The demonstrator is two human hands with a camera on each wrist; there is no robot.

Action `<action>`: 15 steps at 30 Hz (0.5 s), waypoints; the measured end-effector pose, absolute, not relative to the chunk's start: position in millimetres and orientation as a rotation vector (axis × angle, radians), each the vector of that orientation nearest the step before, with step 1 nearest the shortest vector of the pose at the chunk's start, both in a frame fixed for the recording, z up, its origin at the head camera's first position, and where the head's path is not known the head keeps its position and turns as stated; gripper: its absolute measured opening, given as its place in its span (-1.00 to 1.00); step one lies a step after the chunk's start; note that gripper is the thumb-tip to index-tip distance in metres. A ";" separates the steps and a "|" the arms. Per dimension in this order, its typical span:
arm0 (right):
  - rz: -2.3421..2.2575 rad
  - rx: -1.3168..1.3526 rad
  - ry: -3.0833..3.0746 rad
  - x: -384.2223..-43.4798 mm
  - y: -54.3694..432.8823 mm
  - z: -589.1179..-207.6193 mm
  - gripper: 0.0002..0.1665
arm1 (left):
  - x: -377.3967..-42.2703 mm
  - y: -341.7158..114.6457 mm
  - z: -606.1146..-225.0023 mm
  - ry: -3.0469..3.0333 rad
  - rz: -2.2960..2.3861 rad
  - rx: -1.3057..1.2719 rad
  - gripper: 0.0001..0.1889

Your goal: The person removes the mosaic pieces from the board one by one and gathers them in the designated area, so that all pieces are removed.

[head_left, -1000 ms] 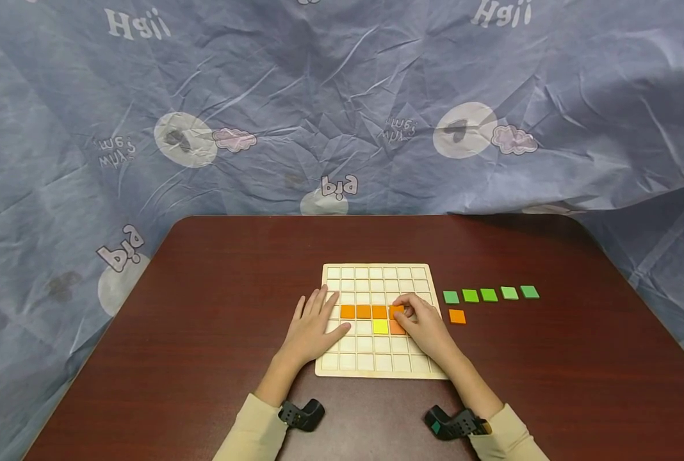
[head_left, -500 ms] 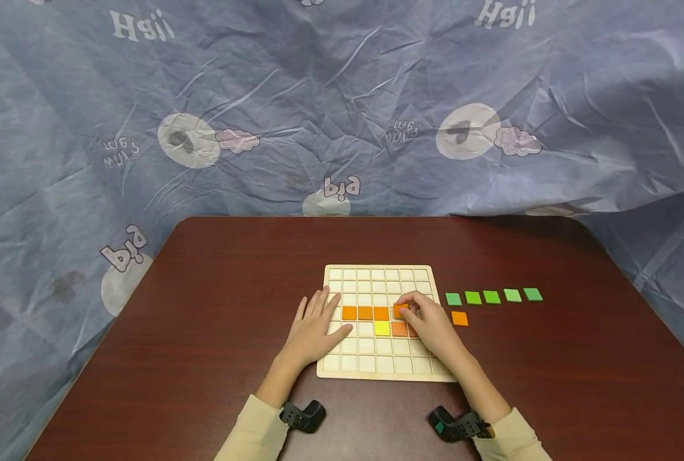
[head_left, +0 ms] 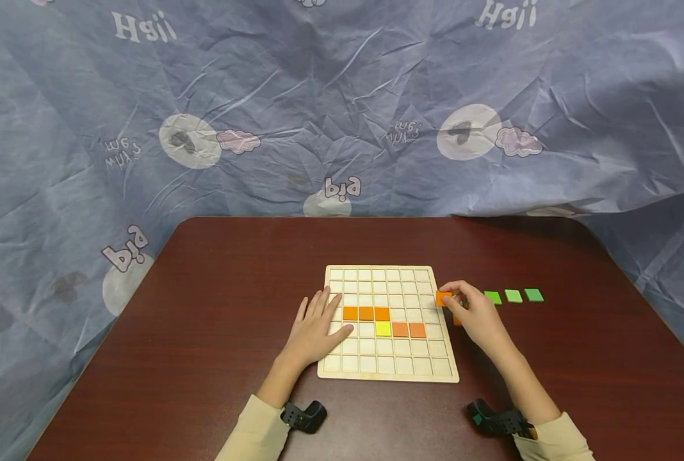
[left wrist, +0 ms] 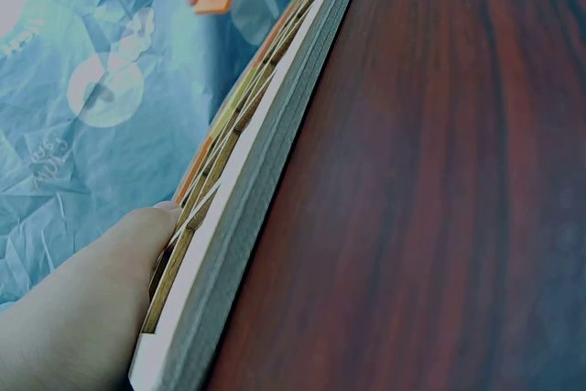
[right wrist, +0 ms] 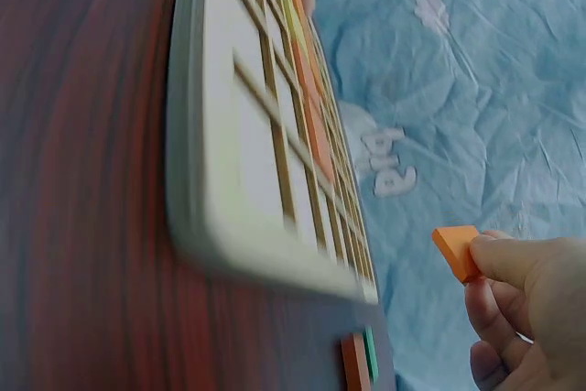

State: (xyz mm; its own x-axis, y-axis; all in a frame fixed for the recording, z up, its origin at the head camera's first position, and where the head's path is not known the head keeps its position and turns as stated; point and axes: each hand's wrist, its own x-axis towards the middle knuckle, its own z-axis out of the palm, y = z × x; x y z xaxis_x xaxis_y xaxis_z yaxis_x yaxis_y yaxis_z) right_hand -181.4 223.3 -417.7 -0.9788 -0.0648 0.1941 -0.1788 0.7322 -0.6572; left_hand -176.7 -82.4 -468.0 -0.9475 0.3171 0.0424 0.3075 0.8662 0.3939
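My right hand [head_left: 474, 314] pinches an orange square tile [head_left: 443, 298] between thumb and fingers, raised at the right edge of a pale wooden grid board [head_left: 371, 365]. The right wrist view shows the same pinched tile [right wrist: 457, 252] held above table level. My left hand [head_left: 313, 330] lies with spread fingers on the board's left side; its thumb [left wrist: 146, 235] reaches over the edge in the left wrist view. On the board sit three orange tiles [head_left: 366, 314] in a row. One row nearer are a yellow tile [head_left: 383, 329] and two darker orange tiles [head_left: 408, 330].
Several green tiles [head_left: 513, 296] lie in a row on the dark red table [head_left: 250, 275] to the board's right, some hidden behind my right hand. A loose orange tile [head_left: 457, 320] is partly covered by that hand. A printed grey-blue cloth [head_left: 284, 115] hangs behind the table.
My right hand has lifted the orange tile out of the row on the board and carried it right, past the board's edge. The left hand has stayed in place.
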 end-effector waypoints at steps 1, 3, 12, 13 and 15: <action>1.057 0.193 -2.770 -180.7 228.8 -418.3 -0.78 | -176.7 -82.5 -467.7 3.011 0.625 0.506 -0.26; 1.028 0.178 -2.761 -178.7 238.9 -419.8 -0.77 | -176.5 -82.5 -467.1 3.012 0.625 0.511 -0.26; 1.007 0.093 -2.742 -172.2 271.8 -430.5 -0.75 | -174.5 -82.8 -463.0 3.001 0.638 0.504 -0.25; 1.011 0.088 -2.742 -171.7 273.9 -432.3 -0.75 | -174.3 -82.9 -463.0 3.002 0.636 0.502 -0.25; 1.004 0.085 -2.736 -171.2 277.4 -436.4 -0.75 | -174.2 -83.3 -463.4 3.004 0.632 0.494 -0.25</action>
State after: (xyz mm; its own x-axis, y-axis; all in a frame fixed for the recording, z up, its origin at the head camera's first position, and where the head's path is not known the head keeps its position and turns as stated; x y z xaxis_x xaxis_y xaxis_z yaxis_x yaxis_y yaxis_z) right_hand -171.2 277.4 -436.4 -0.9729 0.0230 0.2301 -0.1312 0.7644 -0.6312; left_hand -174.2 -83.3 -463.4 -0.9489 0.3137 0.0334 0.3005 0.8668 0.3980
